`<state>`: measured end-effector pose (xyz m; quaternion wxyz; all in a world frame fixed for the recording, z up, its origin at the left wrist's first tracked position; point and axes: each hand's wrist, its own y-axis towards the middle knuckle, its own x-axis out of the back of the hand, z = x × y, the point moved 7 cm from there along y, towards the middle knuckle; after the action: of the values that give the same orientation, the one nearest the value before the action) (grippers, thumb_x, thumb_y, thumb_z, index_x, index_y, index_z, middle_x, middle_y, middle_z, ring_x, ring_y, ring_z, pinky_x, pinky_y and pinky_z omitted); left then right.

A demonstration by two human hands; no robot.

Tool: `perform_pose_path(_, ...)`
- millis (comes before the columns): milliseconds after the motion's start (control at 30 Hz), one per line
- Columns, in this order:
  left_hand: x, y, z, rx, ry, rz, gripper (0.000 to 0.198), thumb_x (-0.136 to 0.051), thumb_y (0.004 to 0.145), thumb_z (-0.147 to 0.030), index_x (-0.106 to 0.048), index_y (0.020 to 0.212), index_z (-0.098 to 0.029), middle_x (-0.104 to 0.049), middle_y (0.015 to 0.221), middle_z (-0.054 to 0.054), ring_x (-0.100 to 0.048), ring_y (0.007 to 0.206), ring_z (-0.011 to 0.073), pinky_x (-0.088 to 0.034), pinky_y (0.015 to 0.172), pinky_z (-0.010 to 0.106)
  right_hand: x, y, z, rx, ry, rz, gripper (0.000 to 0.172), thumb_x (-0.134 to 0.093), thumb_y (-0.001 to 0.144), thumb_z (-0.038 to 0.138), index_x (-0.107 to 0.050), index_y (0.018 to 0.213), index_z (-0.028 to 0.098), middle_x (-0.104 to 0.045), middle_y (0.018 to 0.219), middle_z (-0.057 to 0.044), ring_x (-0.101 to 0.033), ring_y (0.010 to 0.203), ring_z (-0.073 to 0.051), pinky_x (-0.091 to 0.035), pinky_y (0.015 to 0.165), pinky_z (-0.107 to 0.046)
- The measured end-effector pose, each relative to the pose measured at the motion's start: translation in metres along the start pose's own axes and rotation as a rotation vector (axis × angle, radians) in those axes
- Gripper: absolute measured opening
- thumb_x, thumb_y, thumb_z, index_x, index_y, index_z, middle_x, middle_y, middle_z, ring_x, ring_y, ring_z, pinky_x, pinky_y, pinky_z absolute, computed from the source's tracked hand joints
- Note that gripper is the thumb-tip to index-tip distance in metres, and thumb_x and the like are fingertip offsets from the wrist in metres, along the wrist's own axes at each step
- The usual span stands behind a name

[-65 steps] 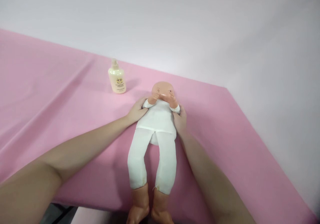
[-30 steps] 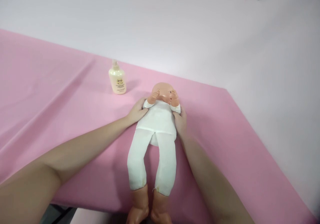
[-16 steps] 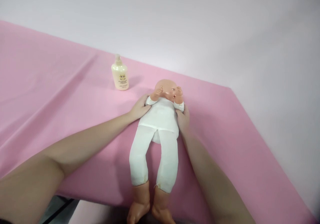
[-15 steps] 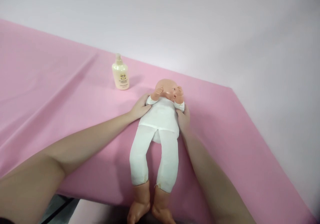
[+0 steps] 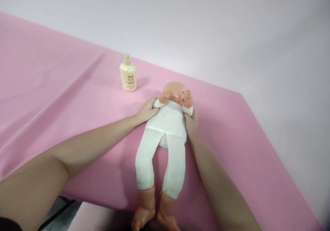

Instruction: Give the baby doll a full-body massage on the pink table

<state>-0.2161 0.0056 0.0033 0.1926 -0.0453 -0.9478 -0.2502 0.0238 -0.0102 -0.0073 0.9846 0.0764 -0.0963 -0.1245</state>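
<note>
A baby doll (image 5: 168, 119) with a white cloth body lies on its back, head away from me and feet at the near table edge. Its face is turned to the right, and both small fists are raised beside the head. My left hand (image 5: 149, 110) grips the doll's side under its arm, thumb on the front, with the other fingers partly hidden beneath. On the opposite side, my right hand (image 5: 191, 122) clasps the doll below its other arm, its fingers mostly out of sight. A cream pump bottle (image 5: 128, 76) stands upright beyond my left hand.
Pink cloth (image 5: 227, 131) covers the table, with long creases (image 5: 56, 107) on the left. Its far edge runs behind the bottle, and its right edge slants towards me. A pale wall or floor surface (image 5: 232, 35) lies beyond.
The whole view has shifted slightly, so the bottle, the doll's upper body and my hands appear a little further right. Both hands keep their hold on the doll.
</note>
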Motion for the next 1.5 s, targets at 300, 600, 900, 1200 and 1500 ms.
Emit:
perform_pose_path(300,0.0005,-0.0009,0.002,0.006,0.005,0.004,0.046,-0.052,0.078,-0.023,-0.055,0.123,-0.016,-0.065,0.125,0.012,-0.061,0.116,0.0296,-0.047,0.104,0.047,-0.0003,-0.0031,0.0038,0.008,0.002,0.004,0.043,-0.057,0.077,0.025,-0.064,0.12,0.022,-0.069,0.12,-0.005,-0.063,0.109,-0.019,-0.049,0.103,-0.04)
perform_pose_path(600,0.0007,-0.0004,0.0053,0.013,-0.017,-0.002,0.045,-0.053,0.078,-0.022,-0.054,0.124,-0.017,-0.066,0.124,0.01,-0.061,0.115,0.0271,-0.047,0.104,0.045,-0.0029,-0.0011,-0.0018,-0.002,0.043,0.013,0.039,-0.059,0.079,0.029,-0.064,0.117,0.023,-0.07,0.115,-0.004,-0.064,0.104,-0.019,-0.051,0.101,-0.041)
perform_pose_path(900,0.0012,-0.0012,0.0056,0.037,-0.014,-0.01,0.044,-0.054,0.079,-0.021,-0.055,0.123,-0.017,-0.066,0.125,0.01,-0.061,0.116,0.0276,-0.046,0.106,0.045,-0.0028,-0.0004,-0.0029,0.01,0.032,0.017,0.039,-0.058,0.079,0.028,-0.063,0.117,0.022,-0.069,0.117,-0.005,-0.063,0.107,-0.02,-0.05,0.102,-0.042)
perform_pose_path(1200,0.0011,-0.0014,0.0051,0.049,-0.021,-0.011,0.044,-0.054,0.08,-0.022,-0.055,0.123,-0.018,-0.065,0.126,0.01,-0.06,0.118,0.0269,-0.046,0.107,0.045,-0.0028,-0.0009,-0.0017,-0.006,0.029,0.007,0.041,-0.059,0.078,0.03,-0.063,0.118,0.022,-0.069,0.118,-0.005,-0.064,0.108,-0.02,-0.05,0.104,-0.042)
perform_pose_path(1500,0.0017,-0.0022,0.0033,0.055,-0.016,-0.013,0.045,-0.054,0.08,-0.022,-0.054,0.124,-0.017,-0.065,0.127,0.011,-0.06,0.119,0.0272,-0.046,0.107,0.045,-0.0032,-0.0018,0.0003,-0.011,0.037,0.014,0.04,-0.058,0.078,0.029,-0.063,0.117,0.021,-0.069,0.116,-0.005,-0.063,0.105,-0.019,-0.05,0.103,-0.042)
